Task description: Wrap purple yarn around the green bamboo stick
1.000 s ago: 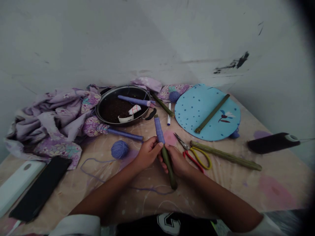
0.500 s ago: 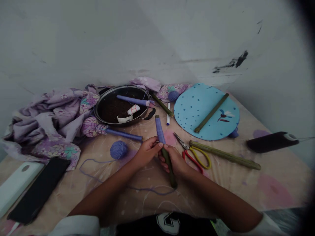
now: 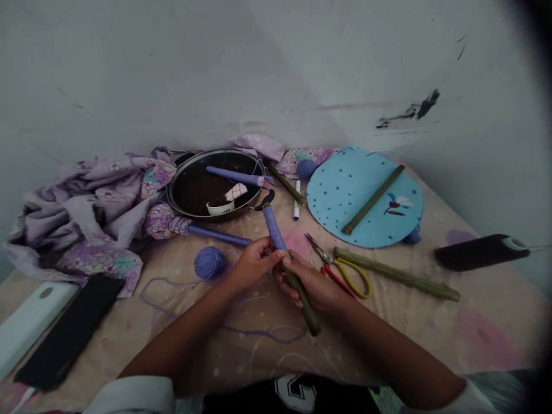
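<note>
Stick (image 3: 303, 296), green at its near end and wound with purple yarn at its far end, slants through both hands above the flowered tablecloth (image 3: 345, 351). The left hand (image 3: 254, 265) pinches it between thumb and fingers at the lower edge of the winding; the right hand (image 3: 314, 283) curls round the bare green part just below, its thumb close to the left one. Nearer the person, a loose strand of yarn (image 3: 267, 332) passes beneath the left forearm, and a yarn ball (image 3: 210, 263) sits left of the left hand. Just beyond the right hand lie scissors (image 3: 329, 261) with red and yellow handles, a bare green rod (image 3: 397, 274) beside them. Past the left hand, a purple-wrapped handle (image 3: 219, 234) ends in a flowered cloth knob. Farther off, straight beyond the hands, is a white marker (image 3: 297, 201); right of it rests a round blue board (image 3: 334, 198), left of it a black pan (image 3: 196, 215) holding dark crumbs.
</note>
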`<state>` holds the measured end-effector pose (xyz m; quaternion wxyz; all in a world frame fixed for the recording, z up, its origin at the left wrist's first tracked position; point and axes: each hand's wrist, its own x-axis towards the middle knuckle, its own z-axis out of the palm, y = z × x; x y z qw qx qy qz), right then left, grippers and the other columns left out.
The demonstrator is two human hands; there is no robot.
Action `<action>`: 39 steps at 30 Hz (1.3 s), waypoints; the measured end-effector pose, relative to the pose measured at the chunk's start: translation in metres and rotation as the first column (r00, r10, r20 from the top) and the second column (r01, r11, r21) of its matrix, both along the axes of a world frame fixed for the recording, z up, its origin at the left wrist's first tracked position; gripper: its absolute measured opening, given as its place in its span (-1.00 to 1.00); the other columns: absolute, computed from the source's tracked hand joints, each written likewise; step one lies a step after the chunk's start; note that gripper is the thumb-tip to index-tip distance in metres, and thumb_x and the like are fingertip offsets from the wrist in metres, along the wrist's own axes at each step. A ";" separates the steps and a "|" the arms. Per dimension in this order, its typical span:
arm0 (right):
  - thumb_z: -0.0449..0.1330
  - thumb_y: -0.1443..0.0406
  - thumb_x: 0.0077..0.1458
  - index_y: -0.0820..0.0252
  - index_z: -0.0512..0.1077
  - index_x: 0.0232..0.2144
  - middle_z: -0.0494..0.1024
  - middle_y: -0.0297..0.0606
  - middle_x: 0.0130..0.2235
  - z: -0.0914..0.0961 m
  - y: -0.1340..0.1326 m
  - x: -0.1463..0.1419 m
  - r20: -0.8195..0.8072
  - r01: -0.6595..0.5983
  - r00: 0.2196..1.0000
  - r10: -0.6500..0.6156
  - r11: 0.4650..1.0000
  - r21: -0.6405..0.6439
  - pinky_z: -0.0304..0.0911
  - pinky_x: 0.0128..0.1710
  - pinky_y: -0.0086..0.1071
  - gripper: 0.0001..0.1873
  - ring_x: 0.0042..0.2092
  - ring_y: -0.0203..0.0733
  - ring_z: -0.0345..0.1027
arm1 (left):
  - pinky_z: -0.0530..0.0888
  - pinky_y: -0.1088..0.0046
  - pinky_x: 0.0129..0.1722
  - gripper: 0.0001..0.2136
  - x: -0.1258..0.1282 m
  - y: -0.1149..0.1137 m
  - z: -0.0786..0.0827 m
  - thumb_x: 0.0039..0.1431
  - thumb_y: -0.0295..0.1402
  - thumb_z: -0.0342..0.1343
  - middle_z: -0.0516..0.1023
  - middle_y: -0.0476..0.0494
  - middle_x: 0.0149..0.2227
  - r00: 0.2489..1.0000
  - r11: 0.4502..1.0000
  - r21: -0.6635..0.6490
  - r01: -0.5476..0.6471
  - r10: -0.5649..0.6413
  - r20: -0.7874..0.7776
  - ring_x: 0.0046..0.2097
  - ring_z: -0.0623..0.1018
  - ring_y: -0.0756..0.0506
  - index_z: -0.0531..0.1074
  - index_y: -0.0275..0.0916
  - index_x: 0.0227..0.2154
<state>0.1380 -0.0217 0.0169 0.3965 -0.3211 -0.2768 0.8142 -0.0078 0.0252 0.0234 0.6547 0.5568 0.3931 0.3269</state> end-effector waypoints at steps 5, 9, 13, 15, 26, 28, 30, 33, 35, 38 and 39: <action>0.17 0.09 0.07 0.17 0.28 -0.34 0.34 -0.39 -0.43 -0.001 -0.001 -0.001 0.026 0.090 0.996 -0.091 0.996 0.005 0.20 -0.74 -0.55 -0.72 -0.56 -0.39 0.25 | 0.31 0.57 -0.51 -0.68 -0.001 0.000 0.000 0.01 -0.13 0.18 0.43 -0.01 -0.58 0.999 1.000 -0.019 0.021 -0.020 0.039 -0.53 0.44 0.04 0.35 -0.33 -0.39; 0.15 0.02 0.06 0.21 0.31 -0.36 0.34 -0.36 -0.45 0.000 0.000 -0.001 0.014 0.098 0.995 -0.098 0.994 -0.050 0.17 -0.74 -0.56 -0.65 -0.57 -0.40 0.22 | 0.33 0.56 -0.47 -0.68 -0.002 0.000 -0.003 -0.03 -0.17 0.23 0.46 -0.03 -0.53 0.995 0.996 -0.087 0.020 -0.011 0.103 -0.49 0.45 0.04 0.38 -0.35 -0.37; 0.14 -0.01 0.06 0.20 0.27 -0.40 0.30 -0.41 -0.54 0.002 0.000 -0.002 -0.010 0.068 0.998 -0.070 0.992 -0.104 0.08 -0.75 -0.60 -0.62 -0.62 -0.44 0.13 | 0.35 0.53 -0.45 -0.69 -0.002 -0.002 -0.002 -0.02 -0.18 0.22 0.49 -0.07 -0.50 0.987 0.989 -0.142 0.039 -0.017 0.158 -0.47 0.47 0.01 0.40 -0.35 -0.34; 0.16 0.02 0.05 0.18 0.25 -0.38 0.32 -0.43 -0.54 0.002 0.001 -0.001 0.000 0.084 0.996 -0.085 0.994 -0.075 0.06 -0.75 -0.60 -0.65 -0.63 -0.45 0.12 | 0.33 0.55 -0.46 -0.71 -0.002 -0.002 -0.001 -0.01 -0.19 0.22 0.49 -0.06 -0.49 0.989 0.992 -0.124 0.011 0.008 0.145 -0.47 0.46 0.02 0.40 -0.34 -0.36; 0.19 0.02 0.02 0.20 0.32 -0.37 0.41 -0.36 -0.46 -0.008 0.004 0.000 0.056 0.118 0.992 -0.114 0.991 -0.071 0.22 -0.67 -0.50 -0.64 -0.58 -0.38 0.27 | 0.32 0.57 -0.48 -0.69 -0.003 0.004 -0.009 0.03 -0.16 0.18 0.42 0.00 -0.55 0.987 0.996 -0.040 0.081 -0.074 0.141 -0.51 0.42 0.05 0.34 -0.33 -0.36; 0.18 0.00 0.03 0.20 0.32 -0.38 0.39 -0.36 -0.48 -0.009 0.005 -0.001 0.057 0.117 0.992 -0.112 0.988 -0.098 0.19 -0.68 -0.52 -0.63 -0.58 -0.38 0.25 | 0.33 0.55 -0.46 -0.71 -0.003 0.003 -0.008 0.04 -0.17 0.16 0.43 -0.02 -0.53 0.989 0.996 -0.044 0.076 -0.070 0.133 -0.49 0.43 0.04 0.34 -0.33 -0.36; 0.15 -0.03 0.04 0.20 0.31 -0.37 0.39 -0.36 -0.48 -0.008 0.005 -0.001 0.059 0.139 0.989 -0.134 0.987 -0.082 0.13 -0.70 -0.56 -0.60 -0.57 -0.39 0.24 | 0.34 0.53 -0.44 -0.73 -0.002 0.004 -0.007 0.07 -0.18 0.14 0.44 -0.03 -0.52 0.991 0.998 -0.028 0.063 -0.059 0.118 -0.47 0.44 0.03 0.34 -0.33 -0.36; 0.26 0.03 -0.05 0.17 0.27 -0.33 0.37 -0.43 -0.53 -0.007 0.004 0.000 0.102 0.174 0.979 -0.174 0.985 0.008 0.10 -0.69 -0.58 -0.61 -0.58 -0.39 0.23 | 0.33 0.55 -0.41 -0.73 -0.002 0.006 -0.004 0.04 -0.20 0.17 0.44 -0.02 -0.48 0.997 1.000 0.019 -0.006 0.004 0.072 -0.43 0.43 0.04 0.36 -0.33 -0.38; 0.31 0.08 -0.08 0.16 0.26 -0.33 0.35 -0.46 -0.57 -0.006 0.004 0.000 0.146 0.179 0.972 -0.183 0.983 0.039 0.12 -0.68 -0.57 -0.61 -0.60 -0.40 0.21 | 0.32 0.56 -0.41 -0.72 -0.002 0.007 -0.003 0.00 -0.19 0.20 0.43 -0.02 -0.46 0.998 0.999 0.034 -0.026 0.024 0.058 -0.42 0.42 0.05 0.38 -0.34 -0.39; 0.27 0.08 -0.03 0.20 0.30 -0.38 0.41 -0.39 -0.52 -0.006 0.003 0.000 0.149 0.179 0.972 -0.181 0.983 0.027 0.20 -0.64 -0.54 -0.65 -0.58 -0.40 0.25 | 0.35 0.53 -0.43 -0.70 -0.004 0.006 -0.004 -0.01 -0.16 0.20 0.44 -0.01 -0.51 0.993 0.999 -0.010 0.053 -0.052 0.105 -0.47 0.45 0.03 0.37 -0.33 -0.38; 0.25 0.06 -0.02 0.22 0.32 -0.39 0.42 -0.36 -0.50 -0.006 0.002 -0.001 0.139 0.176 0.975 -0.175 0.984 0.008 0.22 -0.63 -0.53 -0.65 -0.57 -0.39 0.27 | 0.36 0.52 -0.44 -0.70 -0.004 0.006 -0.005 0.01 -0.16 0.19 0.45 -0.01 -0.53 0.989 0.996 -0.034 0.080 -0.075 0.129 -0.49 0.46 0.02 0.37 -0.33 -0.37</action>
